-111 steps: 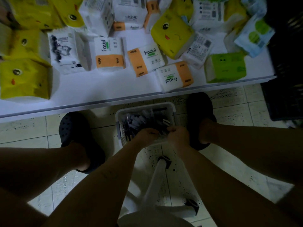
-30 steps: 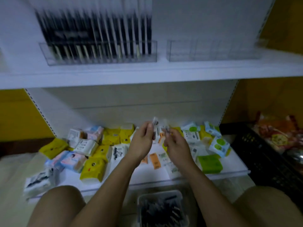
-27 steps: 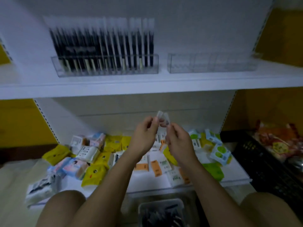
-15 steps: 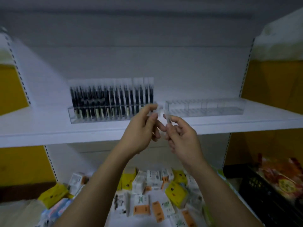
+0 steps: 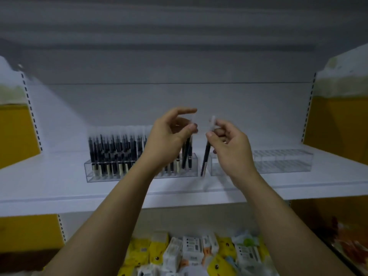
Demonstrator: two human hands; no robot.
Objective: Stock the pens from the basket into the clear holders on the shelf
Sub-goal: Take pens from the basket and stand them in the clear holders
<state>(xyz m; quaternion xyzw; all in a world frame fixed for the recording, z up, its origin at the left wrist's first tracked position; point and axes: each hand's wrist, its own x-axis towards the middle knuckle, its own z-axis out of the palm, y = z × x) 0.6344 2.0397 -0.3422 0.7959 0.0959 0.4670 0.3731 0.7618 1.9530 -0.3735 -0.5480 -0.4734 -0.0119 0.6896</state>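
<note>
While both hands hung at frame centre before the white shelf [image 5: 49, 186], the left hand [image 5: 169, 136] pinched a packaged pen [image 5: 186, 156] between thumb and curled fingers, over the right end of the pen-filled clear holder [image 5: 95, 177]. The right hand [image 5: 233, 148] pinched another pen [image 5: 205, 158] by its clear top; it dangled between that holder and the second holder [image 5: 282, 165], right of centre.

Left grip [image 5: 171, 134]: forearm raised, index finger straight, thumb and other fingers pinching left pen [image 5: 186, 154]. Right grip [image 5: 229, 140]: forearm raised, just apart, pinching right pen [image 5: 206, 156].
</note>
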